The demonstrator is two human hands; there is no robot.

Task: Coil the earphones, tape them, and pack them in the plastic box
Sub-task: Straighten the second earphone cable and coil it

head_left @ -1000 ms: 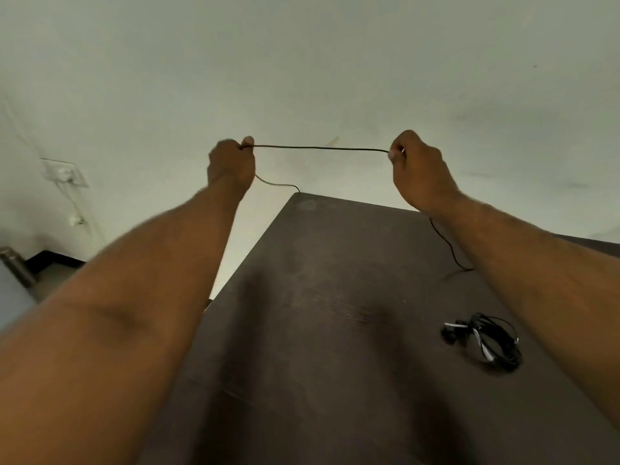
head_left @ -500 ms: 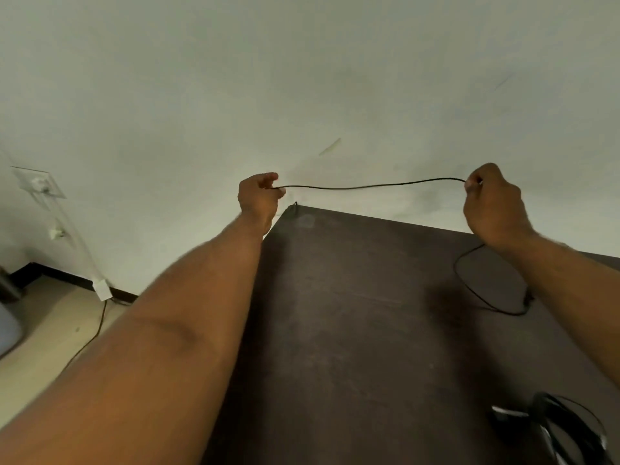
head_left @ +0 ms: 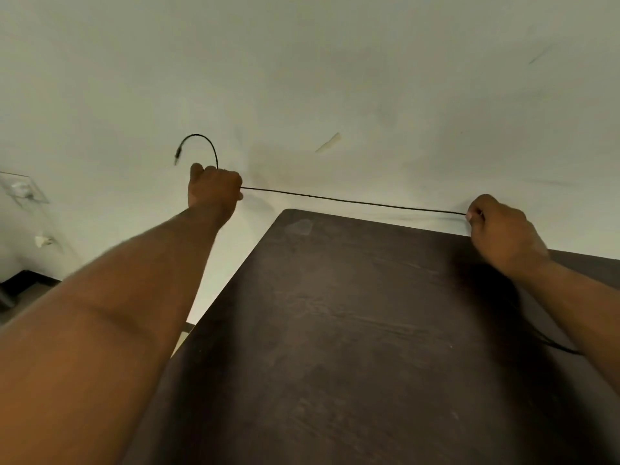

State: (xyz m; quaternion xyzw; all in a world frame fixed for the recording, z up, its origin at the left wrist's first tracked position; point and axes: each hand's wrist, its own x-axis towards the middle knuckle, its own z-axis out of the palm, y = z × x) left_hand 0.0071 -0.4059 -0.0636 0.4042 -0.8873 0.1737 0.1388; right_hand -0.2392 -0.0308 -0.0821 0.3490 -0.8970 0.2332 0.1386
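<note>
Your left hand [head_left: 214, 189] is closed in a fist around the thin black earphone cable [head_left: 352, 201], and your right hand [head_left: 500, 229] pinches it between thumb and fingertips. The cable runs taut between them, above the far edge of the dark brown wooden table [head_left: 335, 330]. Its short end with the metal plug [head_left: 176, 157] arcs up over your left fist. Beyond your right wrist it seems to trail onto the table.

Two bare hands show, the left hand [head_left: 214, 187] at ten o'clock and the right hand [head_left: 500, 226] at three o'clock. One thin black earphone cable [head_left: 352, 200] runs between them, with one plug [head_left: 176, 158]. One dark brown rectangular table [head_left: 335, 330] fills six o'clock.
</note>
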